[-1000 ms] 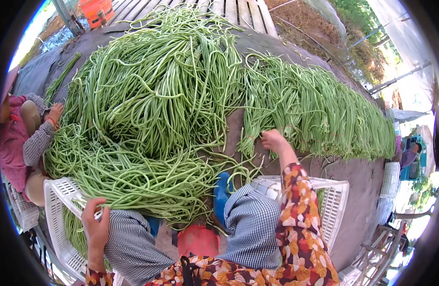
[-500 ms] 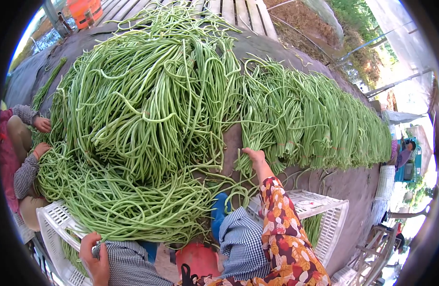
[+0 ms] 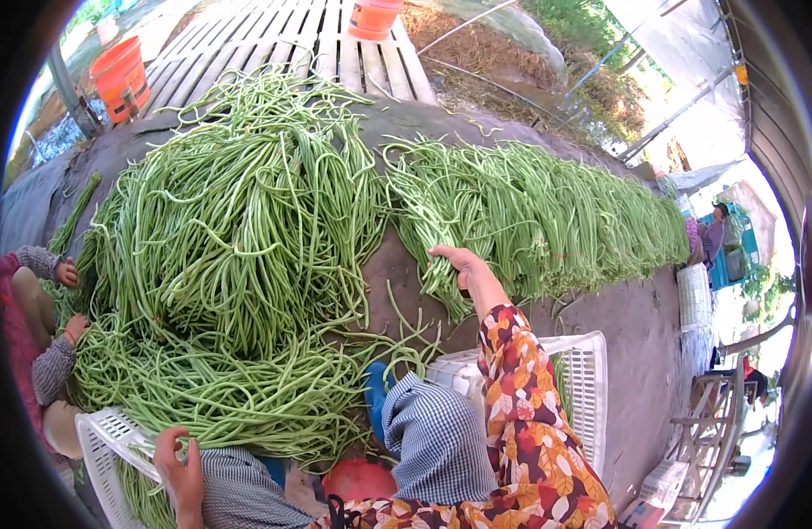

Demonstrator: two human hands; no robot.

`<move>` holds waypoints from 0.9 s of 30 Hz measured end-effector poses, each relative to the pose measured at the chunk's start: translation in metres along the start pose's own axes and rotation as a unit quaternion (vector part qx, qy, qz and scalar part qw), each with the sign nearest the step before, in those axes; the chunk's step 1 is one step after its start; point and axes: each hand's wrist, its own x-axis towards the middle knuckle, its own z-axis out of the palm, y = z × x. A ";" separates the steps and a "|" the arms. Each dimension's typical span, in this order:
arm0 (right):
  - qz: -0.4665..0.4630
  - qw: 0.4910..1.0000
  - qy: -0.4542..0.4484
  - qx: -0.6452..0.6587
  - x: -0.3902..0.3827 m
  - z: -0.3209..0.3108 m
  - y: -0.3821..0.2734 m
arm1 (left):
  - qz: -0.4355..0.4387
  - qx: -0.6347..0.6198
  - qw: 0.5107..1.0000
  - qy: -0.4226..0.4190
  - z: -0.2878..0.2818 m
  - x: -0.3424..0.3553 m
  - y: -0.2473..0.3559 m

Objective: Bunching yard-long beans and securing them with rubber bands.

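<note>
Loose long green beans form a tall heap [image 3: 225, 220] and a lower tangle [image 3: 238, 392]. My right hand [image 3: 463, 269] is stretched forward and closed around the near end of a bunch of beans [image 3: 437, 242], at the left end of a long row of similar bunches [image 3: 591, 220]. My left hand [image 3: 178, 476] is low at the left, beside a white plastic crate [image 3: 96, 436] and the tangled beans, its thumb and fingers apart. Another white crate [image 3: 582, 397] with beans in it stands under my right arm.
A co-worker's hands [image 3: 73, 300] are among the beans at the left edge. Distant people [image 3: 713, 234] are at the right. Orange buckets [image 3: 115, 79] stand beside and on a slatted platform [image 3: 274, 40]. The beans lie on a dark sheet [image 3: 640, 353]; a red seat [image 3: 353, 480] is between my knees.
My right hand has reached further into the row and shifted left in the picture, now gripping a bunch's end. The view has tilted upward, showing more platform. The co-worker's hands have moved.
</note>
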 end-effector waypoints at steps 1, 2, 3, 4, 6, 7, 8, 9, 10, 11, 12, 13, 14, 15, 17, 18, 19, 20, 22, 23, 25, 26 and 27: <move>-0.001 1.000 -0.014 -0.001 -0.022 0.018 -0.005 | -0.011 0.015 1.000 0.004 -0.005 -0.005 -0.002; 0.004 0.995 -0.084 0.059 -0.071 0.041 -0.015 | -0.020 0.027 0.999 0.004 -0.010 -0.010 -0.005; -0.004 0.984 -0.128 0.126 -0.113 0.037 -0.025 | -0.003 0.014 1.000 0.001 -0.009 -0.011 -0.005; -0.012 0.974 -0.150 0.168 -0.129 0.030 -0.024 | -0.005 0.002 1.000 0.009 -0.006 -0.011 -0.006; -0.032 0.969 -0.182 0.162 -0.176 0.037 -0.025 | 0.000 -0.020 0.999 0.024 0.002 -0.012 -0.028; -0.057 0.958 -0.222 0.173 -0.188 0.032 -0.021 | 0.009 0.022 1.000 -0.021 -0.007 -0.013 -0.019; -0.049 0.970 -0.195 0.134 -0.203 0.036 -0.023 | 0.019 0.070 0.996 -0.060 -0.023 -0.014 -0.009; -0.087 0.935 -0.282 0.195 -0.230 0.046 -0.020 | 0.033 0.074 0.996 -0.042 -0.030 -0.020 -0.007; -0.102 0.955 -0.244 0.131 -0.249 0.052 -0.024 | 0.020 0.067 0.997 -0.038 -0.031 -0.024 -0.017; -0.071 0.948 -0.274 0.145 -0.306 0.061 -0.029 | 0.010 0.030 0.999 -0.027 -0.037 -0.033 -0.007; -0.101 0.955 -0.253 0.119 -0.305 0.055 -0.019 | 0.043 0.011 0.997 -0.061 -0.009 -0.018 0.001; -0.112 0.941 -0.296 0.120 -0.306 0.057 -0.011 | 0.085 -0.006 0.995 -0.058 0.000 -0.016 0.013; -0.111 0.940 -0.302 0.117 -0.328 0.060 -0.009 | 0.120 -0.020 0.991 -0.049 0.005 -0.018 0.021; -0.121 0.930 -0.322 0.127 -0.351 0.066 -0.003 | 0.145 -0.010 0.989 -0.015 -0.011 -0.034 0.033; -0.165 0.915 -0.347 0.123 -0.389 0.053 0.009 | 0.219 -0.045 0.975 0.008 0.000 -0.035 0.057; -0.170 0.914 -0.344 0.128 -0.408 0.055 0.014 | 0.246 -0.055 0.967 0.026 0.002 -0.039 0.063; -0.186 0.925 -0.326 0.062 -0.426 0.057 0.021 | 0.268 -0.065 0.960 0.042 0.005 -0.042 0.068; -0.201 0.930 -0.307 -0.006 -0.436 0.058 0.028 | 0.288 -0.072 0.953 0.058 0.007 -0.047 0.071; -0.261 0.914 -0.285 -0.127 -0.446 0.045 0.039 | 0.344 -0.099 0.930 0.089 0.022 -0.064 0.146; -0.306 0.877 -0.270 -0.252 -0.448 0.042 0.044 | 0.366 -0.108 0.919 0.103 0.018 -0.081 0.203; -0.324 0.864 -0.250 -0.293 -0.453 0.040 0.053 | 0.410 -0.123 0.894 0.131 -0.032 -0.118 0.298; -0.389 0.791 -0.243 -0.405 -0.460 0.041 0.052 | 0.438 -0.142 0.875 0.150 -0.005 -0.083 0.215; -0.440 0.696 -0.245 -0.512 -0.456 0.051 0.053 | 0.454 -0.151 0.861 0.171 0.007 -0.079 0.195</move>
